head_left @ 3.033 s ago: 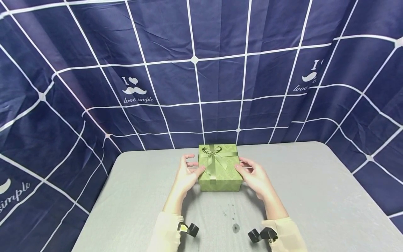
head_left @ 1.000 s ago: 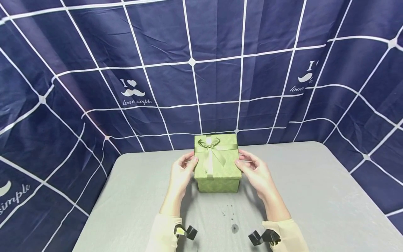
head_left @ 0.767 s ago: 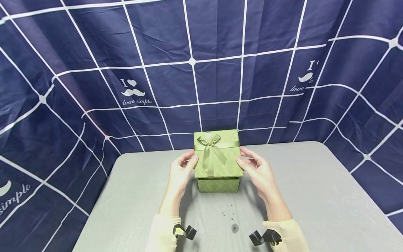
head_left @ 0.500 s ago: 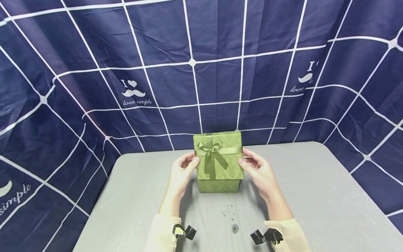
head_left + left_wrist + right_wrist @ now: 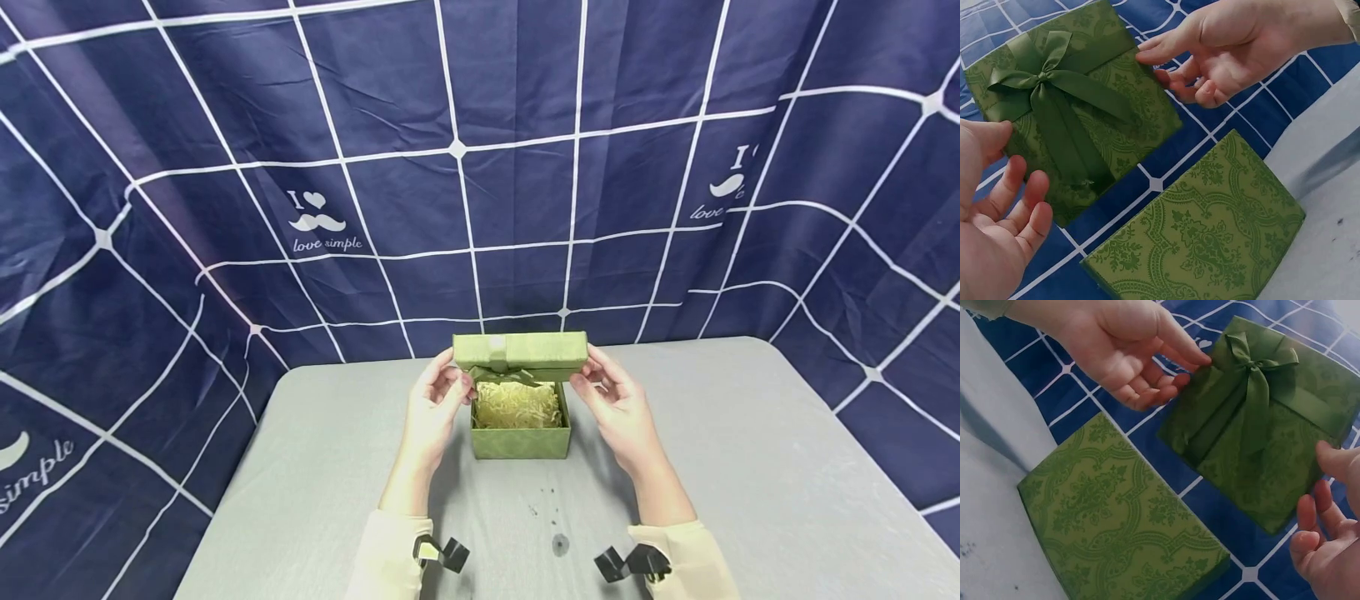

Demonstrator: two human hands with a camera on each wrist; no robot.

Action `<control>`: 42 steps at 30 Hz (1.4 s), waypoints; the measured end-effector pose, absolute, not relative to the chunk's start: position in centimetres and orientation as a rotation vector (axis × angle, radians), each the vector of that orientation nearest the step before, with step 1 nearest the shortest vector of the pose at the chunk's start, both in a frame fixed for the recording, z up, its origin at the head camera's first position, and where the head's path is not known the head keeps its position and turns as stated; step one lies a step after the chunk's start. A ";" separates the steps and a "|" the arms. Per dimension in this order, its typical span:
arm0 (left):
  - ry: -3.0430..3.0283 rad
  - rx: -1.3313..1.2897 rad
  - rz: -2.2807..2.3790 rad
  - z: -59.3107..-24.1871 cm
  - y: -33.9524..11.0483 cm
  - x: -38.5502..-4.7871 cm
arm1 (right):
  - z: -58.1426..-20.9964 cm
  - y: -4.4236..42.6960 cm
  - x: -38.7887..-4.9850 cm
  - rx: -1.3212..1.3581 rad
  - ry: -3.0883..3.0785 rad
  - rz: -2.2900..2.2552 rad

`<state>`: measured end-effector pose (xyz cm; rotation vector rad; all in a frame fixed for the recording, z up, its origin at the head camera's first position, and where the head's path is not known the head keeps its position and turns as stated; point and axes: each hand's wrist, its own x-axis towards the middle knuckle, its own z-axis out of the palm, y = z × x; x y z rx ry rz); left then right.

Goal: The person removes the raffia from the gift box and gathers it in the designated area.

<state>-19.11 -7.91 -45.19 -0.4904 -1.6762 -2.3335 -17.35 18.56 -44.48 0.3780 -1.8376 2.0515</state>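
Note:
Between both hands a green patterned box lid with a ribbon bow is held up, tilted so its top faces forward and down in the head view. My left hand pinches its left edge, and my right hand pinches its right edge. Below the lid stands the green box base on the table, filled with pale yellow shredded paper. Each wrist view shows the bow on the lid's outer face, and the base's patterned side apart from it.
A grey-covered table lies under the box, with dark spots near its front. Behind and at the sides hangs a dark blue cloth with white grid lines, close to the table's back edge.
The lid sat on the base earlier. Both hands have raised it off and tipped it over, so the shredded paper inside now shows. The base stays on the table.

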 end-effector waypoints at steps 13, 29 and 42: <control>-1.896 -0.522 -2.264 -45.1 -8.4 -19.5 | -44.1 18.9 -17.7 0.369 -2.021 1.941; -1.892 -0.408 -2.415 -45.5 -8.7 -19.7 | -43.8 19.6 -17.5 0.245 -2.040 2.114; -1.916 -0.336 -2.399 -45.6 -8.5 -19.6 | -43.9 19.4 -17.4 0.209 -2.044 2.119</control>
